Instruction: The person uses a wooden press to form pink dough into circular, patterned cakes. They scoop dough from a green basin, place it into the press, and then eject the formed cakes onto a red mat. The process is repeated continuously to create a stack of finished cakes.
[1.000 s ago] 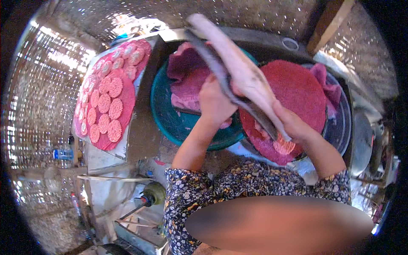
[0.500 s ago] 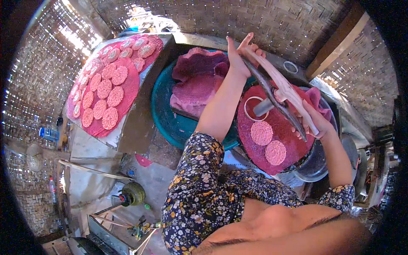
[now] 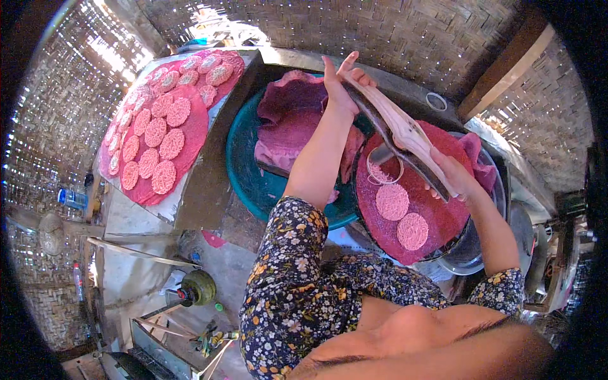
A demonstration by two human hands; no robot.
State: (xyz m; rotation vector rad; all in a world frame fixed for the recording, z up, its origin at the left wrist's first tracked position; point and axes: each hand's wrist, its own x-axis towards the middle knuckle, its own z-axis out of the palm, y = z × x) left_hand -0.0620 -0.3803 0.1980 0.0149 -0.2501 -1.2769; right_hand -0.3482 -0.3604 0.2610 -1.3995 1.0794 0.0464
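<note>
A long two-bar wooden press [image 3: 400, 130] with a dark lower bar and a pale upper bar slants across my hands. My left hand [image 3: 345, 82] grips its far left end, thumb and a finger sticking out. Around the near right end closes my right hand [image 3: 457, 178]. Below the press a grey metal cylinder [image 3: 381, 154] leans over a thin white ring [image 3: 401, 172]. Pink strands [image 3: 380, 173] lie inside the ring, on a round pink mat [image 3: 443, 218]. Two flat rounds of pink strands, one nearer the ring [image 3: 392, 202] and another [image 3: 412, 232], lie beside it.
A teal basin [image 3: 235, 171] with pink-purple cloth [image 3: 288, 142] stands left of the mat. Farther left, a table [image 3: 218, 158] bears pink mats covered with several strand rounds [image 3: 155, 132]. A spare white ring [image 3: 436, 101] lies on the back ledge. A green gas cylinder [image 3: 201, 288] stands low left.
Both hands and the press have shifted slightly left. The metal cylinder has tilted, and the ring is partly lifted or tilted. Pink strands now show inside it.
</note>
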